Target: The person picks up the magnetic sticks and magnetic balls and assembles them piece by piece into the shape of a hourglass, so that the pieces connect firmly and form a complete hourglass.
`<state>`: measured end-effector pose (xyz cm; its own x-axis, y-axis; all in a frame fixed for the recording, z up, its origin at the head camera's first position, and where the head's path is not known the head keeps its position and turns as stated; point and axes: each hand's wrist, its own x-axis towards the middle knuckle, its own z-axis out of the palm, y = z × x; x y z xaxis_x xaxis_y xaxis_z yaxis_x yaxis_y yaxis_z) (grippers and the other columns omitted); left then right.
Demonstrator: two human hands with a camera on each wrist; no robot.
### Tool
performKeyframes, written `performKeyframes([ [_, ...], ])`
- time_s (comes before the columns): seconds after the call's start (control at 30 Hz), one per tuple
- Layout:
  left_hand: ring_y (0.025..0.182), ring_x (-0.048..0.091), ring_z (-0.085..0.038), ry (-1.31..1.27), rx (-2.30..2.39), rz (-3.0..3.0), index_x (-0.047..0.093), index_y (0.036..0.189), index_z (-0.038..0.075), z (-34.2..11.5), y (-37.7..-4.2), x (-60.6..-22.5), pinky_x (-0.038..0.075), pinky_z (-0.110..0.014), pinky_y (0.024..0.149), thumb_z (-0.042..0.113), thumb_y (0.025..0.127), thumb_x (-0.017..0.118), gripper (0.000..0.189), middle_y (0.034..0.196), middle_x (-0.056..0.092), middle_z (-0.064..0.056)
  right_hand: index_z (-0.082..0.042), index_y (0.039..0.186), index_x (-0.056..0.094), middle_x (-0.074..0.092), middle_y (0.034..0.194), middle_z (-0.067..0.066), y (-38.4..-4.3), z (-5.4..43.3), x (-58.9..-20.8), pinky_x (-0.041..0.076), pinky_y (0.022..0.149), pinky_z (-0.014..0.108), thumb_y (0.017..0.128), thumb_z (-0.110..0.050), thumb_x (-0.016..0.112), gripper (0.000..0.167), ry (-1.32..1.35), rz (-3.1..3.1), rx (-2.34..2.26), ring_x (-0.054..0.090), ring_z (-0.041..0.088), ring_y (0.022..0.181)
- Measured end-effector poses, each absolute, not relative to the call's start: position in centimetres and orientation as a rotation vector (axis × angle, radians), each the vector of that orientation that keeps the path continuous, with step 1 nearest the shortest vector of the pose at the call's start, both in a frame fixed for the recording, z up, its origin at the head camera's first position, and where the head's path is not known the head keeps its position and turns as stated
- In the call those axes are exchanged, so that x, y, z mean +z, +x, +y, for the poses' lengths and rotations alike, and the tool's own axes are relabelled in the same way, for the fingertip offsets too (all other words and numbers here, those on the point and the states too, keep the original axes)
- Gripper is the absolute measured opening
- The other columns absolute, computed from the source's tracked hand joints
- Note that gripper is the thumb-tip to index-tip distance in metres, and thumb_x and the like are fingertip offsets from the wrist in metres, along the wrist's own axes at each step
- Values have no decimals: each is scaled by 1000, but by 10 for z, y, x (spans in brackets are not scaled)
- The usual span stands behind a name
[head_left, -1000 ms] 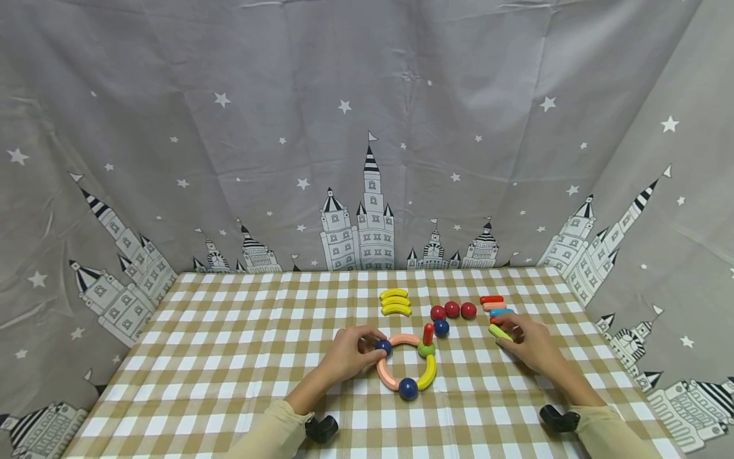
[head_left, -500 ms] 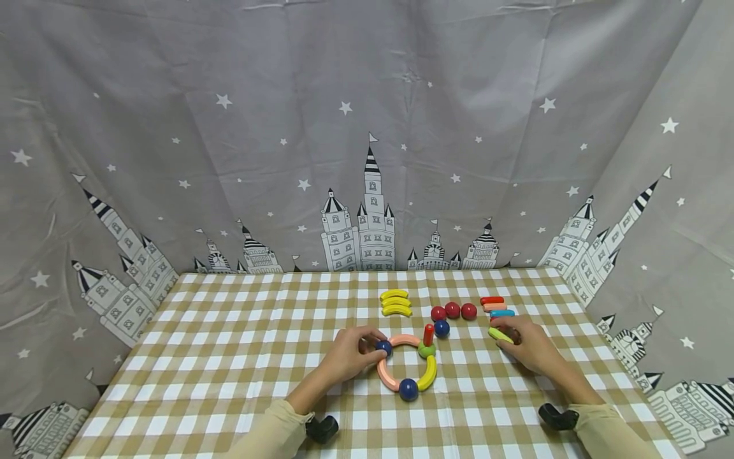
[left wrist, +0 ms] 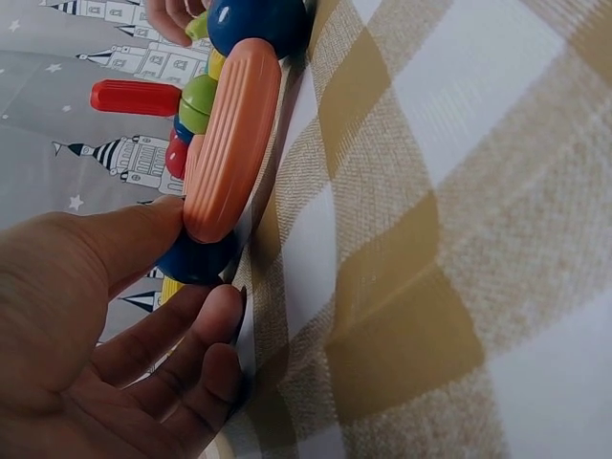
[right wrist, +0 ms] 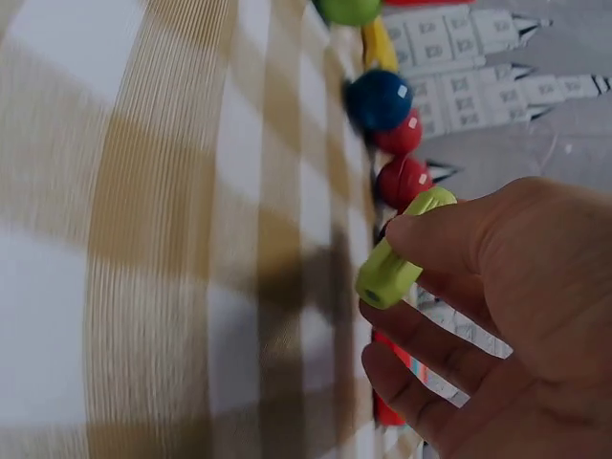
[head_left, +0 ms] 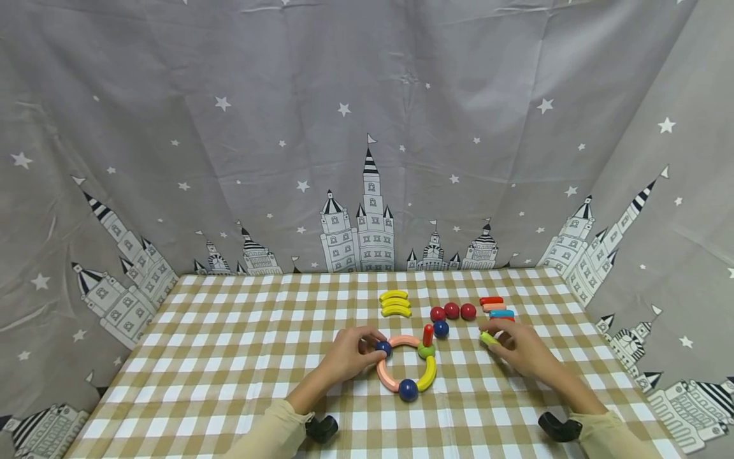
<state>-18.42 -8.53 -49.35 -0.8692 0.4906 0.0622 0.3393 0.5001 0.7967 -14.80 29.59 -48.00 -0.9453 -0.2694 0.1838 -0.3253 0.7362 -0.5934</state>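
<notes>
Head view, hands (head_left: 348,354) (head_left: 530,350) pinching ball (head_left: 383,348), green stick (head_left: 488,338)

Soft light is filling the head view; both wrist views are looking dimmer. In the right one, a glint is showing on the blue ball (right wrist: 380,99) at one o'clock; a blurry shadow is darkening the tablecloth (right wrist: 182,229) toward six o'clock.

The counter (head_left: 218,357) wears checked cloth (head_left: 367,430) and carries a toy ring (head_left: 427,373) — farther back lie yellow rods (head_left: 395,303), three red balls (head_left: 452,310), a blue ball (head_left: 441,329) and — at right — straight rods (head_left: 494,306).
</notes>
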Motion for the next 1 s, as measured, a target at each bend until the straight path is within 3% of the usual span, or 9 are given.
performKeyframes([
  [0.6, 77, 61, -13, 724, 1301, 2561, 75, 107, 9, -87, -183, -492, 49, -26, 65, 17, 91, 80, 18, 97, 74, -4, -9, 110, 64, 67, 106, 4, -133, 255, -467, 59, 78, 31, 85, 6, 78, 31, 610, -2747, 1317, 71, 18, 90],
  [1.0, 79, 62, -12, 709, 1285, 2573, 75, 108, 12, -85, -183, -492, 50, -27, 67, 18, 91, 80, 19, 99, 74, -2, -13, 108, 63, 68, 100, -2, -125, 239, -462, 59, 81, 36, 88, -3, 80, 28, 609, -2752, 1382, 70, 18, 93],
])
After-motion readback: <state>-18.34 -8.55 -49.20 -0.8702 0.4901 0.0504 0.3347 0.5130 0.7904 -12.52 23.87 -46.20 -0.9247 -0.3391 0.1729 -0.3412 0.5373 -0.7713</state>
